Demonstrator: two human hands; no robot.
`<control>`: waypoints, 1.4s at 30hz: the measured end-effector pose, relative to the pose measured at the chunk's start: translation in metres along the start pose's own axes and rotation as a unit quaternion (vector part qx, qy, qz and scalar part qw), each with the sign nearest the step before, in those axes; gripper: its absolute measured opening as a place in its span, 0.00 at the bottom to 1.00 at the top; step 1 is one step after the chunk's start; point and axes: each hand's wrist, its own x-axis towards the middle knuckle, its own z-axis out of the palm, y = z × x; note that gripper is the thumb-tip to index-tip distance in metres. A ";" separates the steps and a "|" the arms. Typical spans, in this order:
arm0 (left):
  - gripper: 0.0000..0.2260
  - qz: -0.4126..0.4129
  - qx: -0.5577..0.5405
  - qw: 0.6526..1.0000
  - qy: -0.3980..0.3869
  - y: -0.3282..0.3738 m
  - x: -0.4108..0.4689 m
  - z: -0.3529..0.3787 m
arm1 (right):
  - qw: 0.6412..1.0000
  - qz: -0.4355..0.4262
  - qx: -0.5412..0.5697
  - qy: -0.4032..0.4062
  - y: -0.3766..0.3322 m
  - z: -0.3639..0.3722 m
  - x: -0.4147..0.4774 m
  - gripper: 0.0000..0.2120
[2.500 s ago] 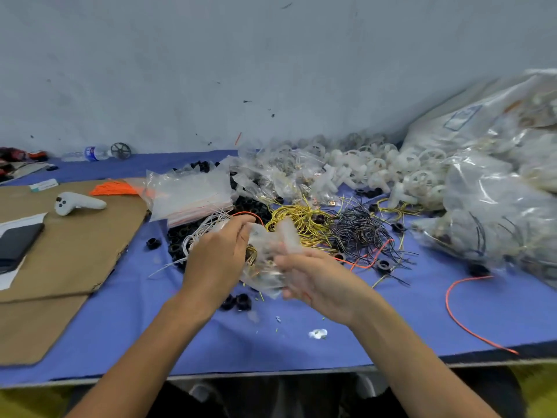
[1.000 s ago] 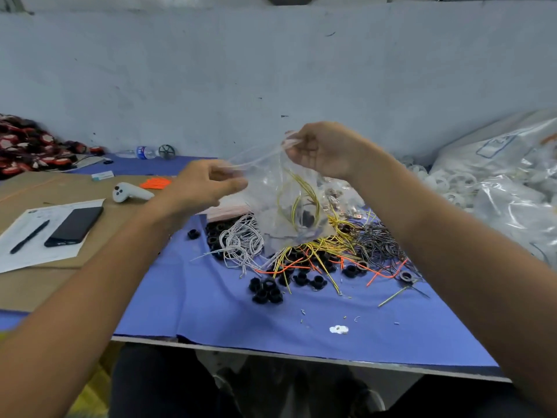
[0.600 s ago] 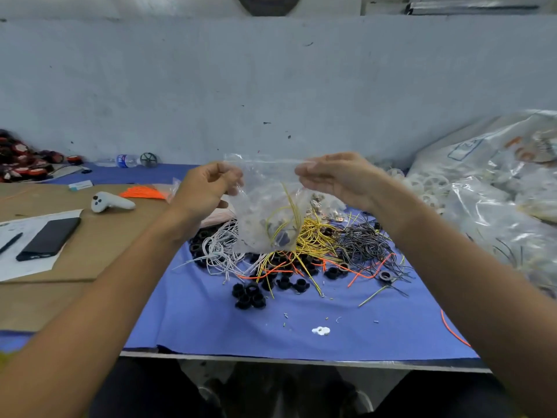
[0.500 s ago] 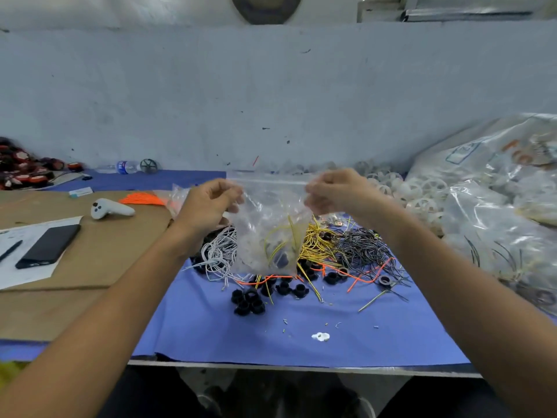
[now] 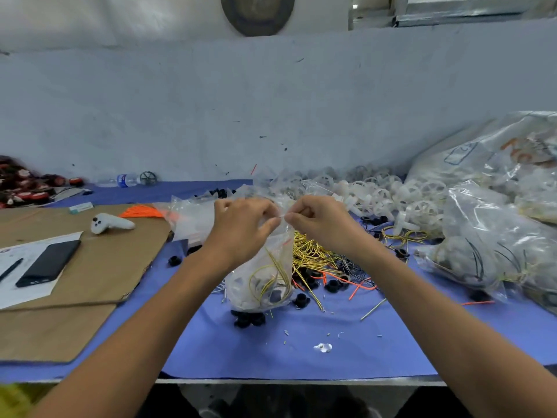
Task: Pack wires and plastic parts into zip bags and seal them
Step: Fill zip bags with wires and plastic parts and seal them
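Left hand (image 5: 241,227), head view: fingers curled, thumb and forefinger pinching the top strip of the zip bag (image 5: 262,285). Right hand (image 5: 322,221) pinched the same strip just beside it; the two sets of fingertips were almost touching. Bag hung from that pinch above the blue cloth (image 5: 271,357), its bulging bottom at or just over a cluster of black plastic parts (image 5: 248,319); contact could not be told. Inside: loops of yellow wire (image 5: 272,274), some dark and pale pieces. Judged step: pressing the zip shut near the middle of the strip; whether either side had closed was not visible.

Risks noted. One springy loop stood high inside the bag, and an end caught in the track would leave a gap. Air trapped in the bulge could pop the seal once the bag is laid down. A low swing could scatter the black parts.

Room. Bare cloth lay between the bag and the front edge of the table (image 5: 301,381), which ran close to the person. Loose yellow wires (image 5: 310,254) sat just right of the bag; large filled bags (image 5: 494,245) crowded the far right. Stack of empty bags (image 5: 190,218) lay behind the left hand, cardboard (image 5: 99,267) with a phone (image 5: 48,263) further left. Wall (image 5: 271,116) closed the back
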 end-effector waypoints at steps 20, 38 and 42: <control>0.09 0.115 0.086 0.990 0.014 0.006 -0.004 -0.009 | 0.999 -0.027 0.004 0.024 0.010 0.006 -0.011 0.03; 0.07 0.030 -0.056 0.997 -0.036 0.006 0.000 -0.009 | 0.998 -0.016 0.043 0.031 0.009 0.008 -0.010 0.02; 0.07 0.013 -0.081 0.995 -0.050 0.005 0.000 -0.009 | 0.998 -0.018 0.057 0.024 0.008 0.007 -0.011 0.02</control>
